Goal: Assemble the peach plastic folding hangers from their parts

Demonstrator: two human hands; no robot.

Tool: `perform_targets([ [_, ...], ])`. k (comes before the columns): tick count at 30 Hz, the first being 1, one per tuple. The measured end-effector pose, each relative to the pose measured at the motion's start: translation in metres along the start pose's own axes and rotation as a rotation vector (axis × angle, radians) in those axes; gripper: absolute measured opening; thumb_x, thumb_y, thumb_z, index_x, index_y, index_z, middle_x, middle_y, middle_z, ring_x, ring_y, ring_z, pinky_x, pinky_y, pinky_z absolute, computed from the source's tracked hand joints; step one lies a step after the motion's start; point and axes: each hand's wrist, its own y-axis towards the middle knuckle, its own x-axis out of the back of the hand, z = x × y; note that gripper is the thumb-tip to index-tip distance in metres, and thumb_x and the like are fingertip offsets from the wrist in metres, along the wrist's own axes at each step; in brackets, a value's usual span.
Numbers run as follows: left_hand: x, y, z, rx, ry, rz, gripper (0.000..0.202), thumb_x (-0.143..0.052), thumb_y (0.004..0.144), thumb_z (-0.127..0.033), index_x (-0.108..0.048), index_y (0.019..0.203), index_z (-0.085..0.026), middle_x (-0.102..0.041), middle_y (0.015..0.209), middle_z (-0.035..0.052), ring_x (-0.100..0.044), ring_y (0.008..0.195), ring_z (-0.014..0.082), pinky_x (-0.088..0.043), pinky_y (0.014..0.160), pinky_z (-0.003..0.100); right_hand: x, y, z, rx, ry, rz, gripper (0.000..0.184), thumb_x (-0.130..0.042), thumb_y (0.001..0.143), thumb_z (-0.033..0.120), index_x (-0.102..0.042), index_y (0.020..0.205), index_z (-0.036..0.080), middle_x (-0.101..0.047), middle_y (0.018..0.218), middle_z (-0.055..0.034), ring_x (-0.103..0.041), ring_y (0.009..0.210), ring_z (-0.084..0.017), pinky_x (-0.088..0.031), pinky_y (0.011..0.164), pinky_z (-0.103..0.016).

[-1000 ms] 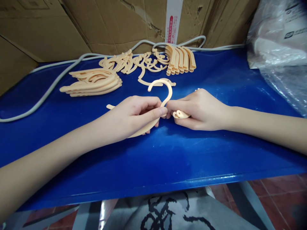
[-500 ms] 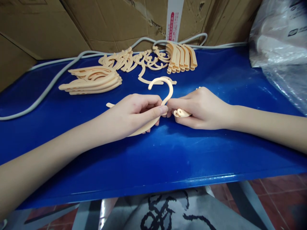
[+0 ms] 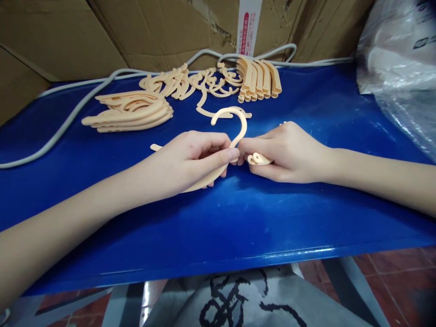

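My left hand (image 3: 204, 156) is closed around a cream plastic hanger piece, with the thumb pressed near the base of its curved hook (image 3: 242, 125). The hanger arm (image 3: 207, 180) runs under the palm, and its far tip shows beyond the wrist. My right hand (image 3: 284, 152) is closed on cream hanger parts (image 3: 259, 159), whose rounded ends poke out between the fingers. Both hands meet at the base of the hook; the fingers hide how the pieces touch there.
Behind lie a stack of hanger arms (image 3: 132, 113), loose hooks (image 3: 218, 86) and a bundle of curved pieces (image 3: 260, 79) on the blue table (image 3: 218, 227). A grey cable (image 3: 78, 106) runs along the cardboard (image 3: 153, 32). A clear plastic bag (image 3: 395, 72) sits at right.
Both hands keep nearly the same hold and place. The whole view shifts very slightly.
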Motion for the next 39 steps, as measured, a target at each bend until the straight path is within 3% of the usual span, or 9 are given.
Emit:
perform_targets([
  [39,0.002,-0.002,-0.012,0.129,-0.010,0.036,0.034,-0.052,0.093,-0.047,-0.058,0.075,-0.018,-0.057,0.062,-0.0040,-0.056,0.054,0.0100,-0.042,0.049,0.017,0.002,0.002,0.002,0.063,-0.010,-0.059,0.012,-0.043,0.090,0.020,-0.054,0.086,0.019,-0.063,0.066,0.0014,-0.048,0.051,-0.011,-0.023,0.050,-0.024],
])
